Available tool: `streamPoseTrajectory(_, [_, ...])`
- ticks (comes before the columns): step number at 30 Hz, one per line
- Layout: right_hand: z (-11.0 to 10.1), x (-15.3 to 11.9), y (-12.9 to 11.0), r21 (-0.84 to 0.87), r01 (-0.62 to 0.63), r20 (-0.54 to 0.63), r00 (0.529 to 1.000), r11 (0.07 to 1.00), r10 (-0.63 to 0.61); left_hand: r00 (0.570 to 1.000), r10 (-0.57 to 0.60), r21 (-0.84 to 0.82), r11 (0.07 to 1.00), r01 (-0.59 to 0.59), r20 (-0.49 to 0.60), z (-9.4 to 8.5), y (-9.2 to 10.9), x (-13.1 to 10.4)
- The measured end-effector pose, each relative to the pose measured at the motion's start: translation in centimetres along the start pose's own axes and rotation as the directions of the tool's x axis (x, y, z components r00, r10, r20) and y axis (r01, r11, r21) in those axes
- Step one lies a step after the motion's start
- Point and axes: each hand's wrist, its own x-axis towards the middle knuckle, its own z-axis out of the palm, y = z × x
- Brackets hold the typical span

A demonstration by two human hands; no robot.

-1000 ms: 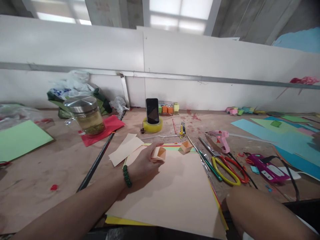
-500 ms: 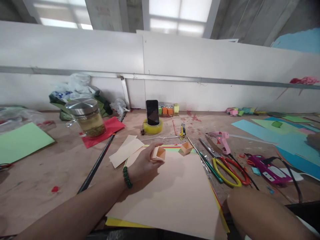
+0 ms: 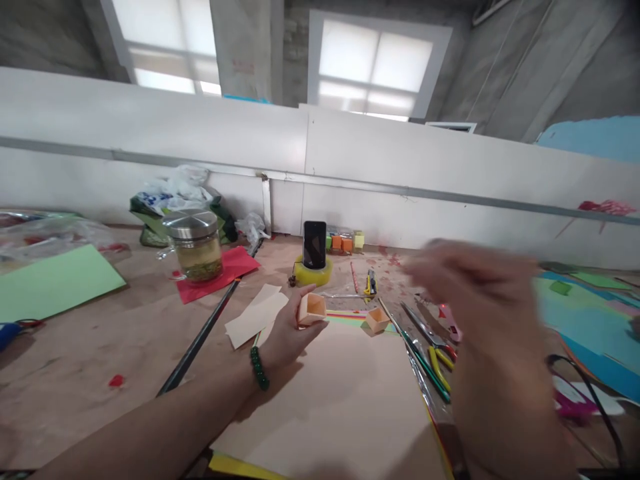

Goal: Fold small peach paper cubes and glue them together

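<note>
Right hand (image 3: 475,273) risen, grip unclear, partly hiding glue gun (image 3: 452,325); left hand (image 3: 289,333) grips box (image 3: 313,309).

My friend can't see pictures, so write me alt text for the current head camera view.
A person's left hand holds a small, open peach paper box over stacked paper sheets, with a second box near their far edge. The blurred right hand partly hides a pink glue gun.

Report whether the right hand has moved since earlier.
Yes: from out of view, the right hand has come up, now partly hiding the pink glue gun.
</note>
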Motion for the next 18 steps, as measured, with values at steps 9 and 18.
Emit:
streamPoseTrajectory(9, [9.4,0.7,0.8,-0.314,0.196,0.582,0.813,0.929,0.026,0.988,0.092,-0.125,0.986,-0.107,-0.121,0.3,-0.6,0.3])
streamPoseTrajectory(18, [10.4,0.5,2.0,-0.235,0.316,0.647,0.757,0.919,-0.095,0.991,0.073,-0.258,0.961,-0.099,-0.108,0.7,0.1,0.2])
